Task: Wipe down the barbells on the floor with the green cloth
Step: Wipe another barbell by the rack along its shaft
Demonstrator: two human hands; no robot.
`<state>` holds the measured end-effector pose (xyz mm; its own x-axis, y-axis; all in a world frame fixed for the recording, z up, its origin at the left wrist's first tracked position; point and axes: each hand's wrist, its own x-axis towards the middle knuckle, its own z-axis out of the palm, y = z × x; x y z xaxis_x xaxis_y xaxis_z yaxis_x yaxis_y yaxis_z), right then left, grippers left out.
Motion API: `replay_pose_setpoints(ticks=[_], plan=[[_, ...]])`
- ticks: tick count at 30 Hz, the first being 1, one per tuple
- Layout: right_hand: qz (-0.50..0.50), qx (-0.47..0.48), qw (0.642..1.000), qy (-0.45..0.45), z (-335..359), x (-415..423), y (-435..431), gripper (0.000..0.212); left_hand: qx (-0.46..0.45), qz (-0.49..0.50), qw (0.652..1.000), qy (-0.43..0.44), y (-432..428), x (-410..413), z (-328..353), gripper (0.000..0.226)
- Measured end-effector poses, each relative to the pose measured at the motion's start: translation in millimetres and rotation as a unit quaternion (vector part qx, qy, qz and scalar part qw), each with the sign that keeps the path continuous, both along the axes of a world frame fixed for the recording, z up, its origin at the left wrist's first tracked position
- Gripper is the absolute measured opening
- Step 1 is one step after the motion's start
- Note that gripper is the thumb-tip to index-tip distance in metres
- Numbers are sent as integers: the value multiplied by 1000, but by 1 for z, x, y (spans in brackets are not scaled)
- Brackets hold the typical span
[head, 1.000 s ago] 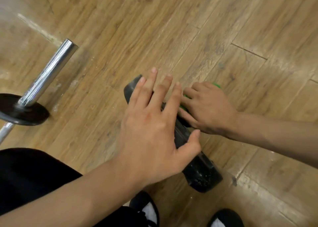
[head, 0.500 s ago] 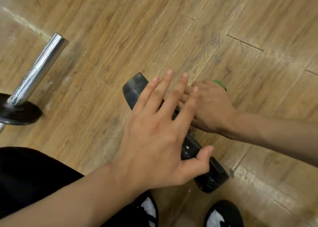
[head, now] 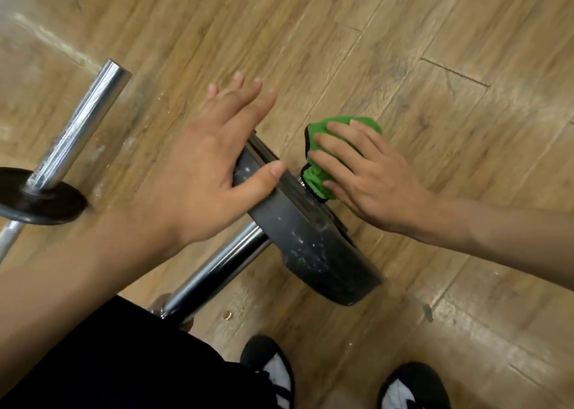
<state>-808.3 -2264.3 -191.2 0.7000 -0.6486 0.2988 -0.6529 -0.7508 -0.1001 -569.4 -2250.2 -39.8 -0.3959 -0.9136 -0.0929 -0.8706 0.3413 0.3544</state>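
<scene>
Wiping looks barely begun: right hand [head: 372, 182] presses green cloth [head: 341, 124] flat-fingered to weight plate [head: 310, 241], left hand [head: 198, 172], fingers straight, steadies it; other barbell [head: 80, 129] awaits.

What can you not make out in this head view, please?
Barbell end beyond weight plate: covered by green cloth and right hand.
Right hand's grip: thumb hidden under palm.
Barbell shaft: runs behind black-clothed leg.
Second barbell: cut off by left edge.
Left hand fingertips: motion-blurred.
</scene>
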Motion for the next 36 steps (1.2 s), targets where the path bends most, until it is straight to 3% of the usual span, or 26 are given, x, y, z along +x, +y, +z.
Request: replay_pose_setpoints(ticks=[11, 16, 20, 25, 29, 36], plan=[[54, -1, 998, -41, -7, 17, -30, 50, 96, 53, 991, 79, -60, 49, -9, 75], [3, 31, 1000, -3, 17, 61, -64, 49, 97, 49, 993, 56, -54, 46, -3, 79], [-30, 19, 999, -32, 16, 69, -63, 38, 114, 45, 992, 16, -54, 36, 7, 80], [-15, 25, 999, -44, 16, 56, -55, 39, 43, 107, 978, -175, -20, -13, 28, 98], [-13, 11, 998, -56, 13, 44, -36, 36, 12, 109, 989, -101, 2, -22, 18, 88], [44, -6, 997, -70, -10, 3, -11, 41, -15, 104, 991, -84, -6, -27, 12, 81]])
